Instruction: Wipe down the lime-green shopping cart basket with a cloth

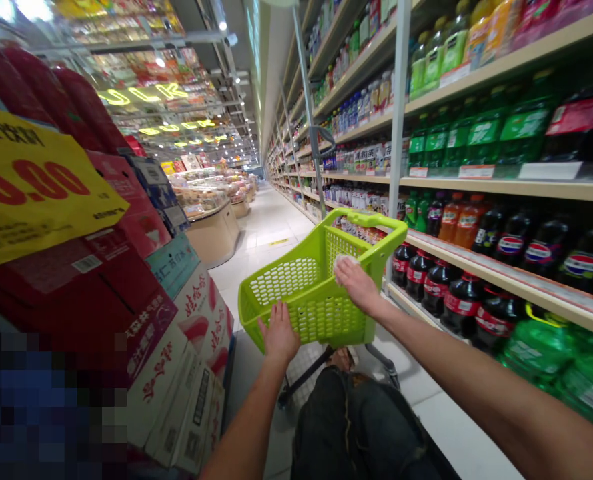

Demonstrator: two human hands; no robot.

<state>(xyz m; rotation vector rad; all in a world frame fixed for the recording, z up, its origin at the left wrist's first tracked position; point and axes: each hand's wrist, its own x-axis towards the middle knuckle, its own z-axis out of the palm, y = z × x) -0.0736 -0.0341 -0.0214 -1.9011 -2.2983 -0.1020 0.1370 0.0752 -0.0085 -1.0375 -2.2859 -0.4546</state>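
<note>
1. Resting on a yellow-green plastic shopping cart point(301, 317), both of the person's hands work along its near side: the left hand point(279, 335) lies with fingers straight and side by side, thumb held apart, fingertips at the rim; the right hand point(357, 283) has its fingers gathered on a white wad point(340, 262) near the handle point(393, 229). Whether the wad is tissue or cloth cannot be told.
2. Pepsi logos read clearly on the dark bottles point(541, 252) of the lower shelf, beside orange soda bottles point(449, 217); red-labelled cola bottles point(461, 300) stand below, green soda bottles point(486, 130) above.
3. A yellow price sign point(51, 177) shows "5.00" in red, its leading part cut off by the frame. Glowing yellow letters point(143, 95) overhead read "ULK", and 茶 shows on packs point(369, 157) farther along.
4. Stacked drink cartons point(196, 307) bound the passage on the left, a strip of floor between them and the cart; the cart's handle end sits near the shelving. Ahead, pale tiled aisle floor point(271, 227) runs open between shelves and display bins point(213, 233).
5. Pixelation covers the lower left corner; the person's legs point(356, 420) partly hide the cart's wheeled frame point(306, 380), and distant labels blur.
</note>
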